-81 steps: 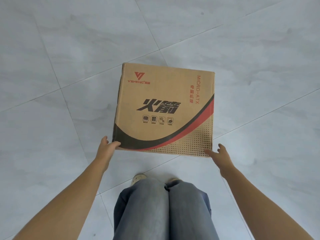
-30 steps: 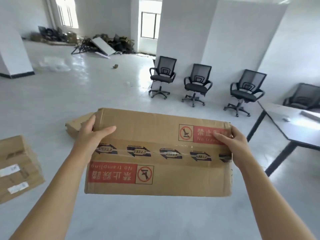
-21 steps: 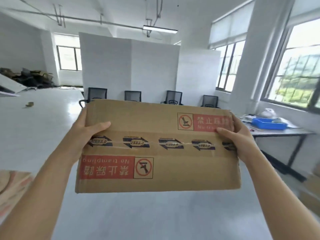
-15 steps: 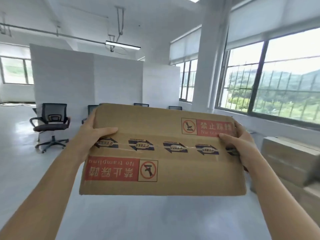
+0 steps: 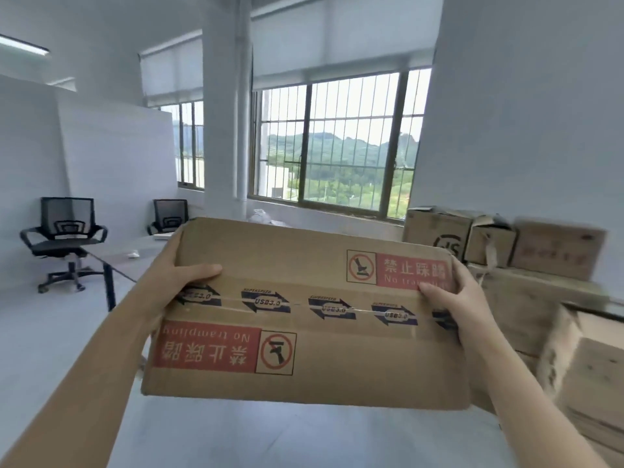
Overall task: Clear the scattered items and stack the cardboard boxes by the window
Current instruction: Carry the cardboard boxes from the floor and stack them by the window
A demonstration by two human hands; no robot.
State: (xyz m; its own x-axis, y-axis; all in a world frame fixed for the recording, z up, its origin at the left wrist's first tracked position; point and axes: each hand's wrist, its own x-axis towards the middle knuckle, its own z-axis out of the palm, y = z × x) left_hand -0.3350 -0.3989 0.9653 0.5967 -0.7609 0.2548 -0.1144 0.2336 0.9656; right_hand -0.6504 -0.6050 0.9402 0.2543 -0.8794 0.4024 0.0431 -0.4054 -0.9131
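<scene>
I carry a brown cardboard box at chest height, its taped top with red "No trampling" labels facing me. My left hand grips its left end, thumb lying across the top. My right hand grips the right end, thumb on the red label. A stack of cardboard boxes stands at the right, below and beside the barred window. The fingers under the carried box are hidden.
A white pillar stands between two windows. A grey desk with small white items sits left of the box, with two black office chairs behind it. A wooden crate sits at the near right. Grey floor lies below.
I lifted the box off the floor and turned right with it; the view swung from chairs and partitions to the window and the box stack. Both hands kept their hold.
</scene>
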